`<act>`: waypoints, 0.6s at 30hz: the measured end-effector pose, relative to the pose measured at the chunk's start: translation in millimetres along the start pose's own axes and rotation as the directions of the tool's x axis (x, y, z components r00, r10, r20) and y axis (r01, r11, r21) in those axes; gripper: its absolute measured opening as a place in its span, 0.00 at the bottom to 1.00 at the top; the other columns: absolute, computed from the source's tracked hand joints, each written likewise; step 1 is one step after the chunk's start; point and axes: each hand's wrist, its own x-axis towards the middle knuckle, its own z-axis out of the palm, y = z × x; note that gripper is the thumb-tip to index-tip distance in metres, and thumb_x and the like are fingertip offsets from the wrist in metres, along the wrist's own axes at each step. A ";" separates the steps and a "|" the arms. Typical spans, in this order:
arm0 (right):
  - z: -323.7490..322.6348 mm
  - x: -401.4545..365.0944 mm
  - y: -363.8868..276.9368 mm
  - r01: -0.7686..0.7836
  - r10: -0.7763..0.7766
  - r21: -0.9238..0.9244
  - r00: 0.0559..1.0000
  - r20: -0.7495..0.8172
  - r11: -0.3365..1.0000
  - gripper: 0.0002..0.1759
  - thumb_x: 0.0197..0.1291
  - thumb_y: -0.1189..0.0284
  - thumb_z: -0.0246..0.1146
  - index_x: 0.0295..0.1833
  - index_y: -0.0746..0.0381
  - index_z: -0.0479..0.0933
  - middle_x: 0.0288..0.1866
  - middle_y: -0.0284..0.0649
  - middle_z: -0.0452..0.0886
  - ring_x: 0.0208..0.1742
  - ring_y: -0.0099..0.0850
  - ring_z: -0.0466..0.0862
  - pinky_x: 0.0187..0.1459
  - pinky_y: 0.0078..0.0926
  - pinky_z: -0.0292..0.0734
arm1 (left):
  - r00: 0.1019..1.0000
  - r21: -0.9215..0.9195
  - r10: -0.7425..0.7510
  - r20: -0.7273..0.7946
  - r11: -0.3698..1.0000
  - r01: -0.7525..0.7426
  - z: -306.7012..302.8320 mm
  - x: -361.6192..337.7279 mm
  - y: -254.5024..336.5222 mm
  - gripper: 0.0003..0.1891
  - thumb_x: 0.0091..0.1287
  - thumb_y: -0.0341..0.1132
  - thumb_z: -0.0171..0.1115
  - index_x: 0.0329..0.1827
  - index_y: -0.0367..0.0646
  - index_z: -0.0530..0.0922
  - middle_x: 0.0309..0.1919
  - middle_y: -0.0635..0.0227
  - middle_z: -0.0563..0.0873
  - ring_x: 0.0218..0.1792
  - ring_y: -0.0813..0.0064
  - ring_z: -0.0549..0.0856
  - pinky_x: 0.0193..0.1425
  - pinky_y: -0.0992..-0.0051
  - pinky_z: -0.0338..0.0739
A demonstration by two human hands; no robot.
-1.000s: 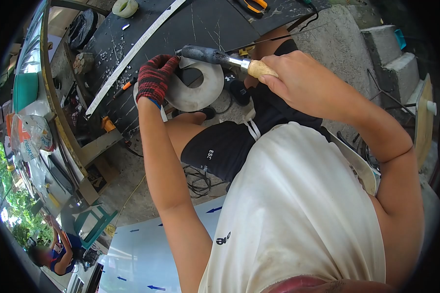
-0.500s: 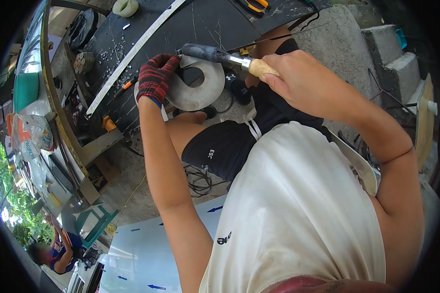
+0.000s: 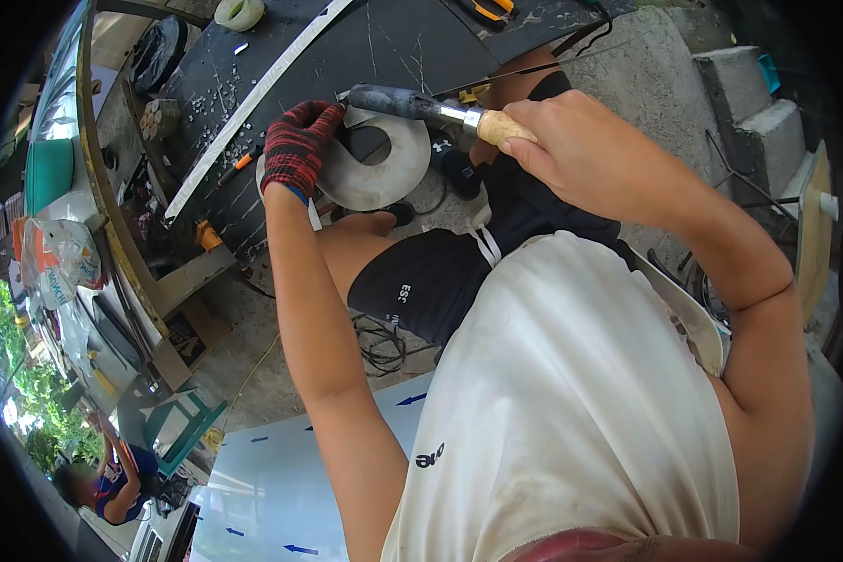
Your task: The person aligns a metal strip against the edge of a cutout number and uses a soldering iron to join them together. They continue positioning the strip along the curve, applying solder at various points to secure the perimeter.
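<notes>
My right hand (image 3: 567,140) is closed round the wooden handle of a large soldering iron (image 3: 403,103). The iron's dark barrel points left, and its tip is right beside my left fingertips. A red and black knitted glove covers my left hand (image 3: 300,145). Its fingers are pinched at the upper left end of a grey ring-shaped metal piece (image 3: 379,185) with a round opening, which lies along the edge of the dark table (image 3: 421,56). The glove hides the spot where the fingers grip, and the iron overlaps the piece's top.
A long white metal strip (image 3: 253,103) crosses the table beside scattered small scraps (image 3: 220,108). An orange-and-black pen-like tool (image 3: 241,166), orange-handled pliers (image 3: 492,11) and a tape roll (image 3: 240,13) lie there too. Concrete steps (image 3: 745,94) stand at right; another person (image 3: 112,478) sits lower left.
Almost nothing differs. My gloved left hand has shifted very slightly, while the soldering iron and the ring-shaped piece keep their places.
</notes>
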 end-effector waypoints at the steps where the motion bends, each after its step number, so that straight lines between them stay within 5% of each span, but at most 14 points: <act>1: 0.6 -0.6 2.0 0.020 -0.020 -0.012 1.000 -0.001 1.000 0.14 0.73 0.69 0.61 0.45 0.72 0.81 0.30 0.60 0.83 0.35 0.57 0.85 0.39 0.49 0.79 | 1.000 -0.001 -0.001 0.001 1.000 0.001 0.0 0.3 -0.2 0.17 0.69 0.46 0.73 0.53 0.45 0.91 0.43 0.65 0.94 0.45 0.70 0.89 0.56 0.67 0.81; 15: -4.8 0.0 -1.1 0.007 -0.004 -0.074 0.999 0.037 0.997 0.15 0.76 0.67 0.60 0.44 0.70 0.81 0.25 0.55 0.79 0.28 0.52 0.81 0.33 0.46 0.74 | 1.000 0.023 0.015 -0.002 1.000 -0.014 0.1 1.5 -2.3 0.18 0.70 0.47 0.73 0.54 0.45 0.91 0.44 0.64 0.94 0.46 0.68 0.89 0.57 0.66 0.81; 18: -6.3 1.5 -1.1 -0.009 0.014 -0.082 0.998 0.066 0.997 0.15 0.76 0.67 0.60 0.42 0.70 0.80 0.24 0.54 0.78 0.27 0.51 0.80 0.33 0.46 0.73 | 1.000 0.021 0.003 0.008 1.000 -0.003 -0.6 1.9 -1.8 0.18 0.69 0.47 0.74 0.54 0.45 0.91 0.43 0.69 0.93 0.46 0.75 0.86 0.56 0.70 0.79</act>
